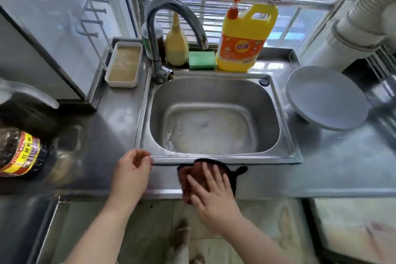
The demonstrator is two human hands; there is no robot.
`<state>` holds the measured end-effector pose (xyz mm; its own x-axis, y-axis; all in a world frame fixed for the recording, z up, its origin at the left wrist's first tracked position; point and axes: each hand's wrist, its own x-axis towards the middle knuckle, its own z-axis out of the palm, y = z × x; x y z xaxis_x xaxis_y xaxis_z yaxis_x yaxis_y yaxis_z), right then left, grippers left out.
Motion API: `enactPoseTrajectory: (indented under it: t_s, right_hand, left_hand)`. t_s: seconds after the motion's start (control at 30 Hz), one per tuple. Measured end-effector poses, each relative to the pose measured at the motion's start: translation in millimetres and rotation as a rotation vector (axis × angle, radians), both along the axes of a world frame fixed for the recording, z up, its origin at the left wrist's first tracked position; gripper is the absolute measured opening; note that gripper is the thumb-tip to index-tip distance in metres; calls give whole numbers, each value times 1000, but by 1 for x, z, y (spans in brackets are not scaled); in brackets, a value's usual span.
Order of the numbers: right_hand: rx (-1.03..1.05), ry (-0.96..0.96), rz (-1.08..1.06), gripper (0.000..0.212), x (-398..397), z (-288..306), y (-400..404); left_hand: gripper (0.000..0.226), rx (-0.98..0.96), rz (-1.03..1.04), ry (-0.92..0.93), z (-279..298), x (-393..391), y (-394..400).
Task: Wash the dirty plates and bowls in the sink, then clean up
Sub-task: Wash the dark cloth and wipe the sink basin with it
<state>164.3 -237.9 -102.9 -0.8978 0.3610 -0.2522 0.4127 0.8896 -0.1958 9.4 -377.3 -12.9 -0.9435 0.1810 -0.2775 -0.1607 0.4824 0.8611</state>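
The right hand [211,191] covers much of the dark red cloth [194,174]. The faucet [158,34] hides part of a bottle [159,38] behind it. The jar [20,154] on the left is cut off by the edge and blurry.

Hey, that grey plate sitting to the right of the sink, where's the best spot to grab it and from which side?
Probably the near-left rim of the grey plate, the edge closest to the sink. The plate looks tilted, with its near edge raised off the counter, so fingers could slip under there and the thumb pinch on top. Come from the sink side with the right hand, now flat on the cloth.
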Motion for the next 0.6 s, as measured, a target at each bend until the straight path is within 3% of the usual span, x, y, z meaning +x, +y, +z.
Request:
enactPoseTrajectory:
  t_s: [0.1, 0.23, 0.6]
  right_hand:
    - [-20, 65, 128, 44, -41, -3, -36]
    - [6, 124, 222, 47, -19, -4, 17]
    - [39, -72, -226, 48, 145, -2, 214]
  left_hand:
    - [24, -5, -51, -2, -1, -8, 27]
    - [21, 1, -109, -9, -1, -18, 58]
    - [25, 32, -283, -72, 1, 5, 154]
